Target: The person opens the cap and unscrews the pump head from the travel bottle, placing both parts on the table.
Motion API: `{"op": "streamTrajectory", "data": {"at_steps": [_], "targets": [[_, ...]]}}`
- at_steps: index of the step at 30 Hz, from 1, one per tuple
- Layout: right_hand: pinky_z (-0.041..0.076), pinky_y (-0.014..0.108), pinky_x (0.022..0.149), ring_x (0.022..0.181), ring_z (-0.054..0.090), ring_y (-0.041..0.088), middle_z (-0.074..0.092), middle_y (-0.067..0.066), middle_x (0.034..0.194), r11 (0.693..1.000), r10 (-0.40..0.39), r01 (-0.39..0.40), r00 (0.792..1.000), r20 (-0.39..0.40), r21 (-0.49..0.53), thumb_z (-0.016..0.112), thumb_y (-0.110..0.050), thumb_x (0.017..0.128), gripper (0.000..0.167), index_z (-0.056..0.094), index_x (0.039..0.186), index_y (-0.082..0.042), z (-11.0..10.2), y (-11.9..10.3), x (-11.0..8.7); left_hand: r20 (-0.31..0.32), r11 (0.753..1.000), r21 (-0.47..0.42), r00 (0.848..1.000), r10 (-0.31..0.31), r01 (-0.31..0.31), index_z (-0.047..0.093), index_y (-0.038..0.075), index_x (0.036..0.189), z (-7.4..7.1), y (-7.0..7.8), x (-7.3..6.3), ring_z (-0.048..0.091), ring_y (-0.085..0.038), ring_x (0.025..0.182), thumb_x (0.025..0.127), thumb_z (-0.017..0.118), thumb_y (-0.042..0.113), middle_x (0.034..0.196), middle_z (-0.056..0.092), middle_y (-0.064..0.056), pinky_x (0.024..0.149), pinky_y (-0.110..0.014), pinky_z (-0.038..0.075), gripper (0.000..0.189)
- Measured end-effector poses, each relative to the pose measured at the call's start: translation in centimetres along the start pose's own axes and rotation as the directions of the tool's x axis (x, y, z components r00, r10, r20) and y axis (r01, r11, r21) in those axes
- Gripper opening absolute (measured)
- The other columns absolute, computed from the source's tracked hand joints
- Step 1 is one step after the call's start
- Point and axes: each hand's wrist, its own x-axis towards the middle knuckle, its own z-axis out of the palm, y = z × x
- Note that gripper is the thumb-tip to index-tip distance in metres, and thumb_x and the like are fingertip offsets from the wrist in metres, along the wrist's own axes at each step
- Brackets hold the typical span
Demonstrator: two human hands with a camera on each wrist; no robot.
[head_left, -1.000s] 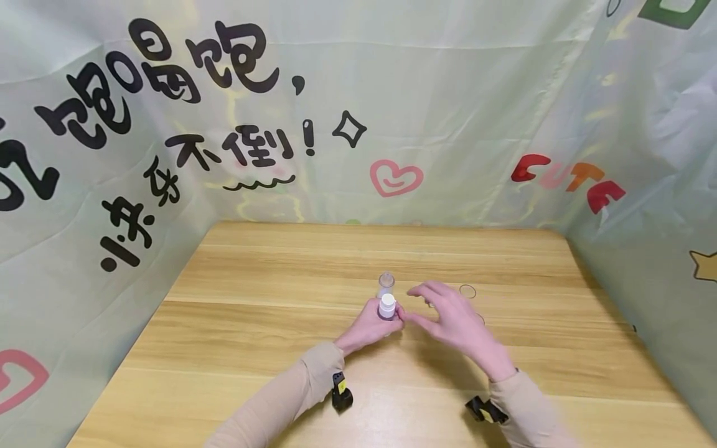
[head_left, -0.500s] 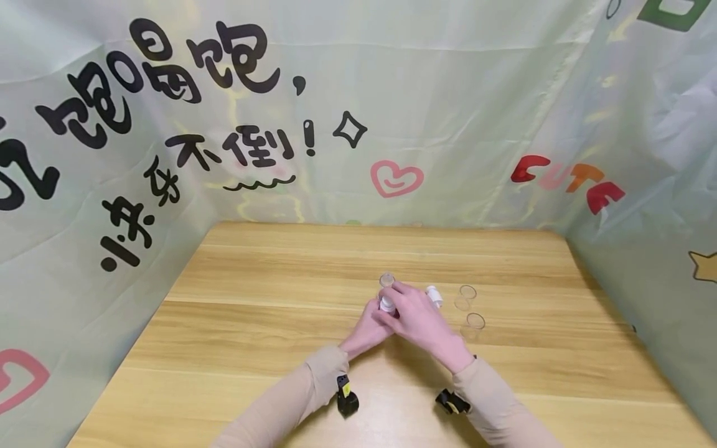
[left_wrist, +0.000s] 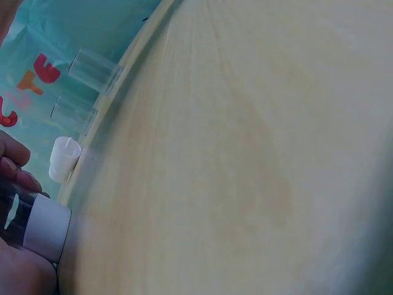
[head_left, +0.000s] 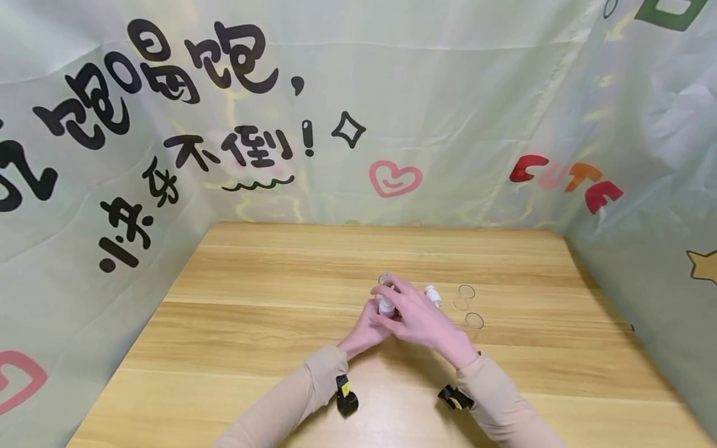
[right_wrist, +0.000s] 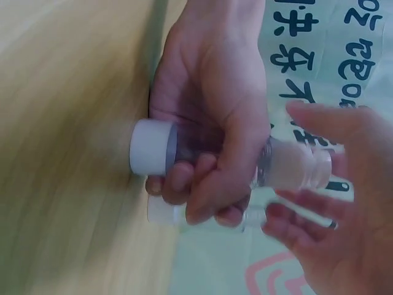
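My left hand (head_left: 366,326) grips a small clear bottle (left_wrist: 13,212) upright, its wide white base low by the table. A pale, narrower top (right_wrist: 295,165) rises above the fist in the right wrist view. My right hand (head_left: 422,314) is around that top, thumb on one side and fingers on the other. In the right wrist view the thumb and fingers are blurred and spread apart, with the top between them. Just behind the left hand stands a second clear bottle (head_left: 384,279), its white base (right_wrist: 163,210) partly hidden by the fingers.
Right of the hands is a white bottle top (head_left: 433,295). Beside it two clear open cylinders, one farther back (head_left: 467,291) and one nearer (head_left: 474,320), stand on the wooden table (head_left: 252,298). A printed cloth (head_left: 448,124) encloses the table's back and sides.
My right hand has come in from the right to the top of the held bottle, uncovering the white top and cylinders. Over the last half second its fingers shift only slightly. The left hand stays put.
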Motion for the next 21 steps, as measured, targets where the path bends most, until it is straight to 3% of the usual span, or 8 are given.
{"op": "streamTrajectory", "data": {"at_steps": [2,5,10,13,17,21], "targets": [[0.06,0.04,0.083,0.097,0.069,0.027,0.068,0.013,0.116,0.999,0.01,-0.01,1.0,-0.018,-0.04,0.077,-0.03,0.087,0.036,0.069,0.114,-0.008,0.07,-0.05,0.08,0.008,1.0,0.01,1.0,0.017,-0.017,0.055,-0.012,0.128,-0.02,-0.05,0.03,0.064,-0.04,0.115,0.084,0.06,-0.004,0.123,0.065,-0.031,0.101,-0.024,0.052,0.046],[0.06,0.041,0.082,0.094,0.07,0.026,0.07,0.011,0.109,0.999,-0.011,0.009,1.0,-0.023,-0.05,0.077,-0.023,0.087,0.027,0.071,0.11,-0.01,0.06,-0.11,0.15,-0.001,0.999,0.046,1.0,0.012,-0.011,0.054,-0.01,0.132,-0.02,-0.11,0.05,0.063,-0.036,0.119,0.085,0.062,-0.001,0.126,0.064,-0.029,0.103,-0.022,0.05,0.048],[0.057,0.049,0.094,0.108,0.068,0.033,0.066,0.016,0.123,1.0,-0.025,0.025,1.0,0.008,-0.011,0.075,-0.022,0.087,0.035,0.069,0.119,-0.008,-0.16,-0.12,0.05,-0.009,1.0,0.022,1.0,0.006,-0.005,0.054,-0.01,0.13,-0.12,-0.11,0.0,0.063,-0.041,0.117,0.083,0.064,-0.002,0.125,0.064,-0.03,0.102,-0.025,0.052,0.048],[0.059,0.046,0.089,0.101,0.069,0.03,0.067,0.015,0.119,1.0,-0.003,0.003,1.0,0.016,-0.024,0.074,-0.025,0.089,0.034,0.069,0.117,-0.008,-0.2,-0.14,0.07,-0.001,0.999,0.034,1.0,-0.008,0.008,0.053,-0.009,0.132,-0.15,-0.12,-0.03,0.063,-0.04,0.118,0.084,0.063,-0.002,0.127,0.064,-0.028,0.102,-0.024,0.051,0.049],[0.059,0.043,0.085,0.096,0.069,0.026,0.067,0.011,0.116,0.999,-0.03,0.031,0.999,0.026,-0.02,0.072,-0.015,0.085,0.035,0.068,0.12,-0.009,-0.22,-0.14,0.15,-0.016,0.995,0.103,1.0,0.001,0.0,0.057,-0.008,0.129,-0.15,-0.29,0.05,0.066,-0.031,0.115,0.085,0.065,0.001,0.123,0.068,-0.025,0.101,-0.021,0.05,0.045],[0.059,0.044,0.085,0.1,0.068,0.028,0.065,0.013,0.121,1.0,0.007,-0.006,1.0,0.008,-0.026,0.074,-0.024,0.088,0.039,0.067,0.123,-0.009,-0.19,-0.17,0.19,0.002,0.998,0.059,1.0,0.016,-0.017,0.06,-0.01,0.123,-0.15,-0.37,0.14,0.068,-0.029,0.107,0.085,0.063,-0.003,0.117,0.069,-0.028,0.095,-0.022,0.054,0.039]]}}
